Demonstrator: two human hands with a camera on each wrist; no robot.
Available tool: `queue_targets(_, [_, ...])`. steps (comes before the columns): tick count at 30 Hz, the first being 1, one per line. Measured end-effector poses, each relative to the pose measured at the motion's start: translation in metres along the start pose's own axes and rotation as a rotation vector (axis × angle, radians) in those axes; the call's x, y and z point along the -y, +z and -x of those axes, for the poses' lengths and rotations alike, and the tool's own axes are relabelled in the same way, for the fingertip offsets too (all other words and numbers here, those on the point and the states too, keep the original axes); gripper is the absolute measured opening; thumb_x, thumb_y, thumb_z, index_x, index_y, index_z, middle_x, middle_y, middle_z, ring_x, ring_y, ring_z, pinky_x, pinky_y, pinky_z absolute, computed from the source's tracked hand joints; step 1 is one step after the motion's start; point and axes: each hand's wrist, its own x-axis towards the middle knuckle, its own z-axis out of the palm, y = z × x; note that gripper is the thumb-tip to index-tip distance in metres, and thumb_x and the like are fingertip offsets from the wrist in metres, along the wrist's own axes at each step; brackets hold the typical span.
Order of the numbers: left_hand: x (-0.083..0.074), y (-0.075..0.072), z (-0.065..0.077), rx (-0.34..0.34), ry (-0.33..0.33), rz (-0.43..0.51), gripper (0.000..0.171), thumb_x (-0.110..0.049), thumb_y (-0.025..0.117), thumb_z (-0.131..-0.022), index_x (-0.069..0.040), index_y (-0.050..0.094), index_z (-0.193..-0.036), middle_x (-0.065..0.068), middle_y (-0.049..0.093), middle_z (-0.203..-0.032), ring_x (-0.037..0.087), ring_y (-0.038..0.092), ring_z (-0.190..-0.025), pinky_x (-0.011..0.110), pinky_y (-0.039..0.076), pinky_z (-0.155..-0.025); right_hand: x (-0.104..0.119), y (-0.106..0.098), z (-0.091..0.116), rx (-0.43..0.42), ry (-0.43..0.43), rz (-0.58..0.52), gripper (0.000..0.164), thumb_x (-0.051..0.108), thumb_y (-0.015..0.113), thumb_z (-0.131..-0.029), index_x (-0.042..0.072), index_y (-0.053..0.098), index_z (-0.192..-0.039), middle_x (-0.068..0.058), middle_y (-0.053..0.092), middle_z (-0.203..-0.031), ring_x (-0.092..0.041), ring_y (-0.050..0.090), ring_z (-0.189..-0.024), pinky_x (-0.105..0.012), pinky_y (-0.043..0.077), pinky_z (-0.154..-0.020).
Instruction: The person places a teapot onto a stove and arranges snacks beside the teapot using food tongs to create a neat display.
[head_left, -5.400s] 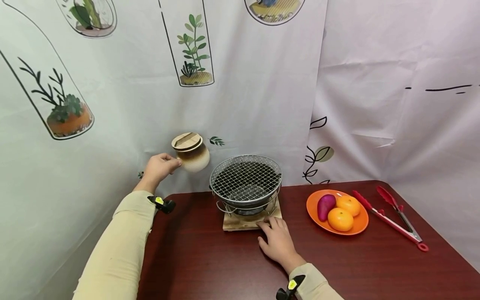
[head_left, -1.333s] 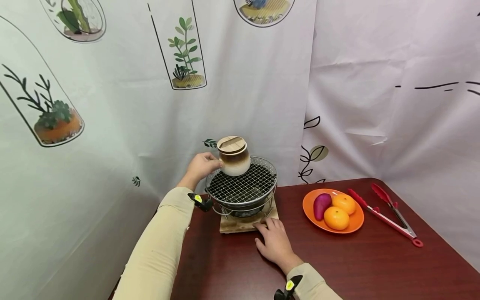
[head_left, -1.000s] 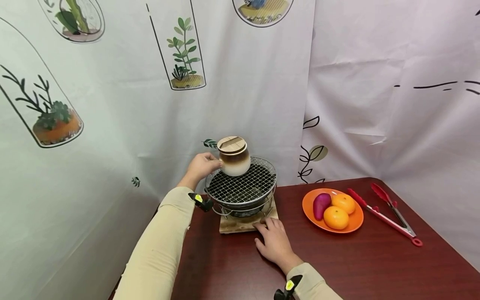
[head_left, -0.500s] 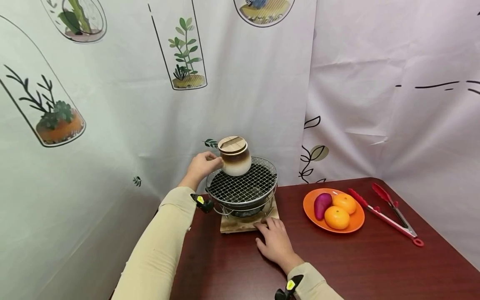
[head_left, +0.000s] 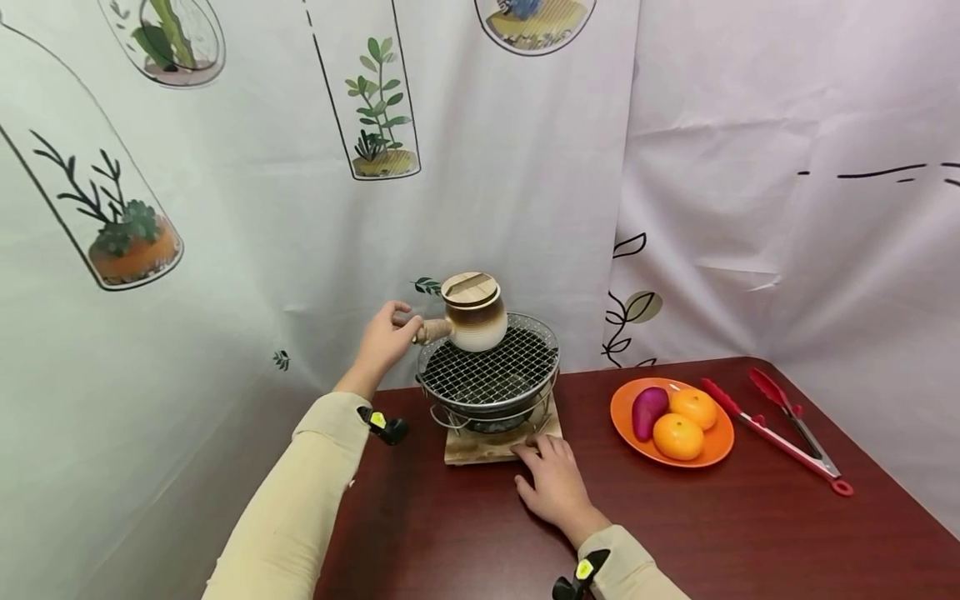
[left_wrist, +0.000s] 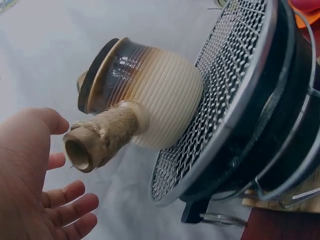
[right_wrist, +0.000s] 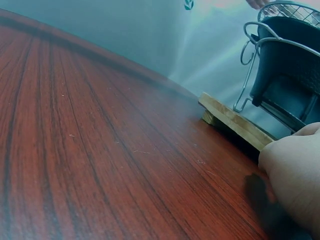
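Observation:
A side-handled ceramic pot [head_left: 478,323], brown above and cream below with a wooden lid [head_left: 470,288], sits upright on the wire grill rack [head_left: 487,375]. Its twine-wrapped handle [left_wrist: 111,132] points left. Just off the end of that handle is my left hand [head_left: 382,342]; the left wrist view shows its fingers spread and a gap to the handle. The round tabletop grill [left_wrist: 260,125] stands on a wooden board [head_left: 480,450]. My right hand [head_left: 553,483] rests its fingertips on the board's front right edge, thumb apart on the table side.
To the right, an orange plate [head_left: 630,446] bears a purple sweet potato [head_left: 649,413] and two oranges [head_left: 678,437]. Red-tipped tongs [head_left: 795,446] lie spread beyond it. A printed cloth [head_left: 525,208] hangs behind the dark red table [head_left: 637,533].
My left hand carried the pot from the left onto the grill rack, then let go of its handle and drew back left. My right hand has stayed at the board.

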Motion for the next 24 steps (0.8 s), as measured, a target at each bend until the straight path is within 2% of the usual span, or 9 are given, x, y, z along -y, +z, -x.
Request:
queue_targets(3, [0.002, -0.005, 0.007, -0.034, 0.002, -0.009, 0.046, -0.036, 0.057, -0.097, -0.009, 0.052, -0.134, 0.021, 0.061, -0.125, 0.038, 0.059, -0.115, 0.053, 0.05, -0.09, -0.001, 0.0, 0.001, -0.009, -0.003, -0.007, 0.038, 0.025, 0.075, -0.084, 0.014, 0.071, -0.12, -0.012, 0.059, -0.119, -0.036, 0.052, -0.113, -0.056, 0.037, -0.104])
queue_targets(9, [0.007, -0.009, 0.022, -0.108, 0.035, 0.035, 0.043, -0.033, 0.058, -0.098, -0.01, 0.051, -0.134, 0.02, 0.056, -0.123, 0.037, 0.059, -0.11, 0.053, 0.05, -0.087, 0.0, -0.001, 0.001, -0.026, -0.013, -0.003, 0.039, 0.023, 0.076, -0.082, 0.013, 0.072, -0.119, -0.013, 0.06, -0.117, -0.036, 0.053, -0.112, -0.056, 0.038, -0.103])
queue_targets(18, [0.014, -0.007, 0.052, -0.203, 0.139, 0.066, 0.035, -0.023, 0.058, -0.1, -0.005, 0.052, -0.13, 0.019, 0.058, -0.117, 0.034, 0.061, -0.098, 0.048, 0.05, -0.084, 0.0, -0.003, 0.0, -0.012, -0.014, -0.004, 0.039, 0.024, 0.075, -0.083, 0.014, 0.072, -0.12, -0.012, 0.059, -0.118, -0.036, 0.053, -0.113, -0.056, 0.038, -0.103])
queue_targets(24, [0.02, -0.003, 0.072, -0.247, 0.182, 0.013, 0.034, -0.02, 0.06, -0.099, -0.005, 0.053, -0.129, 0.02, 0.057, -0.117, 0.033, 0.062, -0.098, 0.047, 0.051, -0.084, -0.001, -0.002, 0.0, -0.017, -0.018, 0.002, 0.04, 0.025, 0.075, -0.082, 0.014, 0.072, -0.12, -0.012, 0.059, -0.118, -0.035, 0.053, -0.113, -0.055, 0.038, -0.103])
